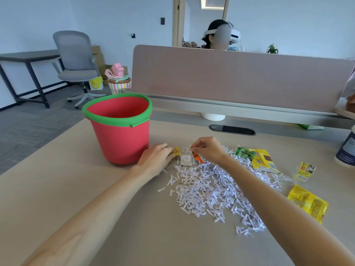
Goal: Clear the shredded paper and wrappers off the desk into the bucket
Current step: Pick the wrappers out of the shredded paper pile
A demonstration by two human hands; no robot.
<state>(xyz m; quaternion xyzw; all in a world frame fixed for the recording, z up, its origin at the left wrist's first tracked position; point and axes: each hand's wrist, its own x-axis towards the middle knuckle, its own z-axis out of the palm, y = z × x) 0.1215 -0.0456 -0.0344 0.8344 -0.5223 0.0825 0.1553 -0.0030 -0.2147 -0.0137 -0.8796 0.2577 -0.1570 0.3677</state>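
A red bucket (121, 139) with a green rim stands on the desk at the left, and I see nothing inside it. Just right of its base, my left hand (154, 158) is closed on a small yellow wrapper (176, 151). My right hand (207, 148) pinches the top of an orange wrapper (197, 158), next to a clear plastic wrapper (186, 159). A heap of white shredded paper (213, 189) spreads over the desk below and right of my hands. More wrappers lie to the right: a green one (244, 152), a yellow-brown one (263, 160), a small yellow-red one (305, 170), a large yellow one (307, 202).
A tan divider panel (230, 77) runs along the desk's back edge, with a black cable slot (232, 129) before it. A dark cup (347, 150) stands at the right edge. Behind the divider sits a person wearing a headset. A grey office chair (76, 64) stands off to the left.
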